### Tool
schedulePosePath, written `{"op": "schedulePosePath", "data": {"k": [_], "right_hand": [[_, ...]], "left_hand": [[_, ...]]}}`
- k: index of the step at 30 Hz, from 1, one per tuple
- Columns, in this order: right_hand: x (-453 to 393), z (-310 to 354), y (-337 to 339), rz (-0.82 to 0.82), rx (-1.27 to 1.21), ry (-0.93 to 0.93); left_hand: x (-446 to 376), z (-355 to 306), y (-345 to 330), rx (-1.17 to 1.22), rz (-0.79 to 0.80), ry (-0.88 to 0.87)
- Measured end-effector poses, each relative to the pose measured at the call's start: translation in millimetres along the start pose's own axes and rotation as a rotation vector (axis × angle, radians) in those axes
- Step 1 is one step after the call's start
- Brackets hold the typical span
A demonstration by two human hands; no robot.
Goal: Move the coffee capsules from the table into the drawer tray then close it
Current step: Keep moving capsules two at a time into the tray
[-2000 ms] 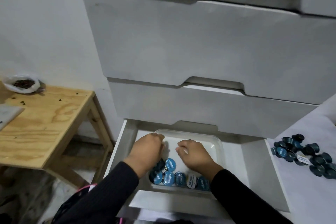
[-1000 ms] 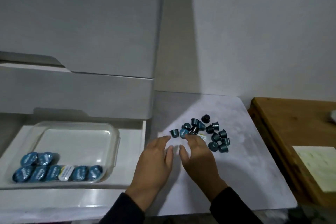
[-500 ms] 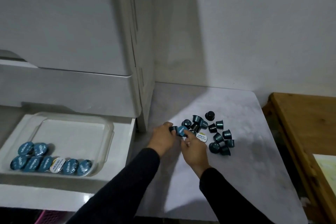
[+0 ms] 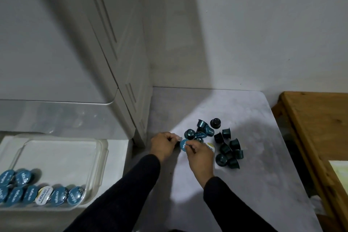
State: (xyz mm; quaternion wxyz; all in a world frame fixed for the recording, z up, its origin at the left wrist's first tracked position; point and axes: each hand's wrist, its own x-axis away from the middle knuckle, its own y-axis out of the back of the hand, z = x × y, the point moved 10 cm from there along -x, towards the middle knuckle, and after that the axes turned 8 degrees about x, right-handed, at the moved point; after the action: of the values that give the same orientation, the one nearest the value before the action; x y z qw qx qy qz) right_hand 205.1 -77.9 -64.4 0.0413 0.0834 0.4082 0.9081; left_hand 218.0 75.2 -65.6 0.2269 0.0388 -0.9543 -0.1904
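Head view, blue-lidded capsule (image 4: pixel 183 145) pinched in right grip (image 4: pixel 199 153)

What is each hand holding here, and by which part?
Right hand pinches a blue-lidded capsule at its rim. Left hand is curled; its contents cannot be told.

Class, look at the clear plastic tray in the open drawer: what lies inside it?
Inside the clear tray, coffee capsules crowd its near edge, blue lids up, one white-lidded capsule among them; the rest is bare. The frame cuts off its left end, so more cannot be counted.
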Motion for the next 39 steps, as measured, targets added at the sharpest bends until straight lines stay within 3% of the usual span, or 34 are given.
{"op": "schedulePosePath", "data": {"k": [11, 15, 20, 25, 30, 39], "right_hand": [[11.3, -30.0, 2.4, -0.001, -0.326, -0.266], [12.2, -17.5, 31.5, -0.066, -0.268, -0.156], [21.7, -0.2, 70.0, -0.116, -0.474, -0.117], [36.2, 43.1, 95.0, -0.027, -0.626, -0.064], [63.0, 105.1, 85.9, 0.163, -0.631, 0.04], [124.6, 226.9, -18.2, 0.481, -0.45, 0.23]], "left_hand": [[7.1, 1.9, 7.6, 0.055, -0.07, 0.002], [19.9, -17.5, 8.9, 0.139, -0.006, -0.071], [58.2, -53.0, 31.2, 0.219, 0.062, -0.218], [100.1, -68.7, 74.0, 0.216, 0.129, -0.279], [133.0, -70.5, 134.2, 0.187, 0.163, -0.317], [123.8, -4.1, 260.3, -0.166, 0.16, -0.32]]}}
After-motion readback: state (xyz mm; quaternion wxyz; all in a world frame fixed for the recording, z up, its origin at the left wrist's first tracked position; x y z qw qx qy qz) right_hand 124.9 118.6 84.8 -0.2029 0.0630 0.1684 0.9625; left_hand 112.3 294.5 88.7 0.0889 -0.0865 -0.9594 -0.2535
